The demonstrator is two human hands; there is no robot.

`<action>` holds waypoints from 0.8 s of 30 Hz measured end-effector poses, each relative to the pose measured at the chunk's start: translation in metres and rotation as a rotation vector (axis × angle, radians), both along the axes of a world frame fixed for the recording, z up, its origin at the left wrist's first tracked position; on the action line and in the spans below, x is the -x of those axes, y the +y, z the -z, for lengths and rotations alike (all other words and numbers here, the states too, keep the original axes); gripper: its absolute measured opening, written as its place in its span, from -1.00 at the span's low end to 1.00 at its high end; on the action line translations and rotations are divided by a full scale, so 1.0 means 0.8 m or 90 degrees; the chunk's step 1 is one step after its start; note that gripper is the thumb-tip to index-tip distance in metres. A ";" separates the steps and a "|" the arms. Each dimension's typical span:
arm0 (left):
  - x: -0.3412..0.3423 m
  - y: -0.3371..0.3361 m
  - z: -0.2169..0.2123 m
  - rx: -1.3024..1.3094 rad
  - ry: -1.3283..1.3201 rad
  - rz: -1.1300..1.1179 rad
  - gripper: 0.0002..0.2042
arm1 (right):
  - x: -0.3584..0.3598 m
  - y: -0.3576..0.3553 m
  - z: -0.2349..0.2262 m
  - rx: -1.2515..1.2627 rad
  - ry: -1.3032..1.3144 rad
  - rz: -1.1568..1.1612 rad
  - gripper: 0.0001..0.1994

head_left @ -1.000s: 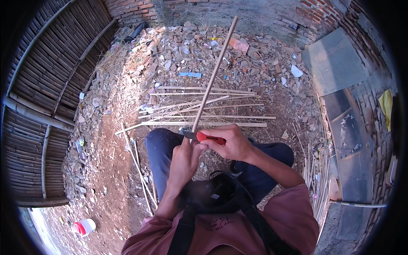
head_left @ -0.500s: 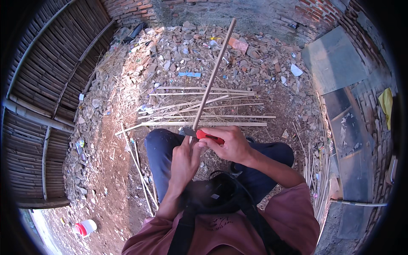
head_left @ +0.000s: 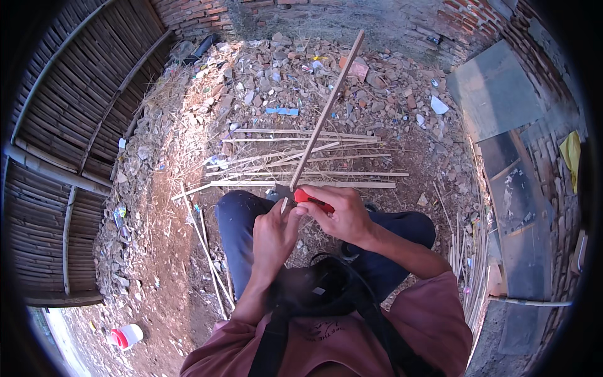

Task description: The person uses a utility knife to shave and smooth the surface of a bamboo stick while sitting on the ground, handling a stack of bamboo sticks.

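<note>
A long wooden strip (head_left: 328, 108) slants away from me, its far tip up and to the right. At its near end my left hand (head_left: 270, 237) is closed round it, thumb and fingers pinching. My right hand (head_left: 347, 217) grips a red-handled knife (head_left: 312, 200) just right of the left fingertips. The knife's grey blade lies across the strip near that pinched end; whether it has cut in, I cannot tell. Both hands meet above my bent knees, the right thumb close to the left one.
Several pale strips (head_left: 301, 184) lie on the ground beyond my knees, and more lean or lie at left (head_left: 207, 251) and right. Rubble (head_left: 276, 81) spreads to a brick wall. A bamboo-slat wall (head_left: 63, 113) stands left; a red-and-white container (head_left: 128, 337) lies lower left.
The strip's far end has swung a little to the right. The knife has shifted slightly right and away from me along the strip; both hands keep their grips.
</note>
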State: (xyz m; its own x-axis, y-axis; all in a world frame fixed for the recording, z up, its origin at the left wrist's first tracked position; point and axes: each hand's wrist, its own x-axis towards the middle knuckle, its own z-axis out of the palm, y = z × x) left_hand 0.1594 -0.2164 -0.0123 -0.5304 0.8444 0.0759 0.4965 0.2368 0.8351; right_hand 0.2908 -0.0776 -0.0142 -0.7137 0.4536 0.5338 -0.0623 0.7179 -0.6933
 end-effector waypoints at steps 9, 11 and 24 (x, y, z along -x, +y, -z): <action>-0.004 0.003 -0.006 -0.051 0.020 -0.033 -0.54 | 0.002 0.004 -0.006 -0.033 -0.002 0.025 -0.64; -0.005 0.002 -0.013 -0.016 0.045 -0.022 -0.57 | 0.001 0.006 -0.006 -0.034 0.000 0.027 -0.64; -0.019 -0.021 0.005 0.014 0.007 0.017 -0.62 | -0.016 0.076 -0.041 0.017 0.003 0.170 -0.69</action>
State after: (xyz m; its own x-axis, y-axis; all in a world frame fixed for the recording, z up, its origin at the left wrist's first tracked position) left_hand 0.1746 -0.2336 -0.0159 -0.5062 0.8601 0.0629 0.5127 0.2415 0.8239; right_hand 0.3038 -0.0166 0.0188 -0.5643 0.6398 0.5218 0.1239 0.6905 -0.7127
